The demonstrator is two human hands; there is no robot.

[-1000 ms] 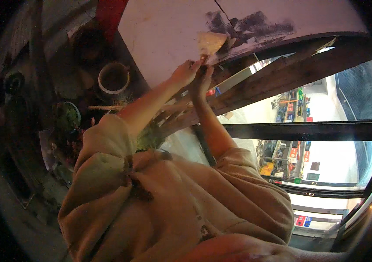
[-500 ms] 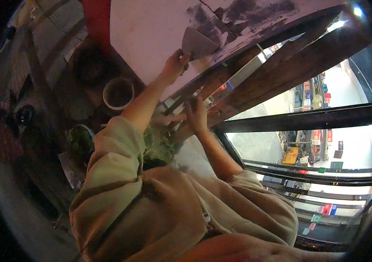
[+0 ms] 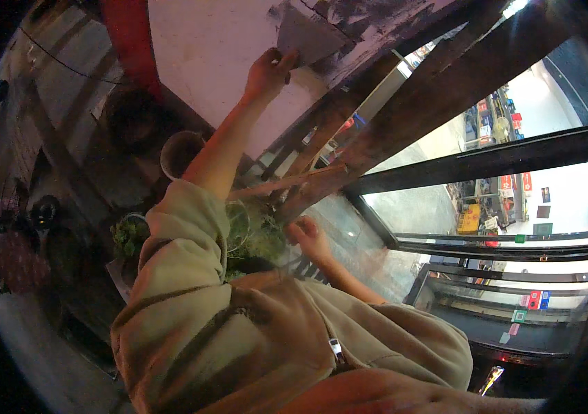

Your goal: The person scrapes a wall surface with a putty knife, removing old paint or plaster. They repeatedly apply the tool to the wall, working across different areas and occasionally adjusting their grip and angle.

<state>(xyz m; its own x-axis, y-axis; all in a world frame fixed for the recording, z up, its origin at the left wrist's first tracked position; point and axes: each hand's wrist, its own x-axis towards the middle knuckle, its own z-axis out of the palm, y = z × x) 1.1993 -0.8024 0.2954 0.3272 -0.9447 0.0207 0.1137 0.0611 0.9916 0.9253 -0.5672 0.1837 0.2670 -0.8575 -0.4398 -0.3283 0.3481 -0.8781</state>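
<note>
My left hand (image 3: 267, 74) is raised to a pale panel (image 3: 204, 48), its fingers closed round the grip end of a broad putty knife (image 3: 307, 41). The knife's wide grey blade lies against the panel beside dark grey smears (image 3: 390, 17) and a dark crack line. Most of the grip is hidden by my fingers. Lower down, my right hand (image 3: 310, 239) hangs in front of my body with loosely bent fingers. Nothing shows in it. A wooden bar (image 3: 287, 183) lies just above this hand, apart from it.
Thick dark wooden beams (image 3: 439, 103) slant along the panel's right edge. A round pot (image 3: 182, 153) stands below my left forearm, with green plants (image 3: 252, 231) nearby. To the right, dark-framed glass (image 3: 473, 162) shows a lit room with shelves. A red post (image 3: 128, 41) borders the panel's left.
My right hand has come away from the wooden beams and dropped toward my body. The left hand still holds the putty knife at the panel. The whole view has shifted a little.
</note>
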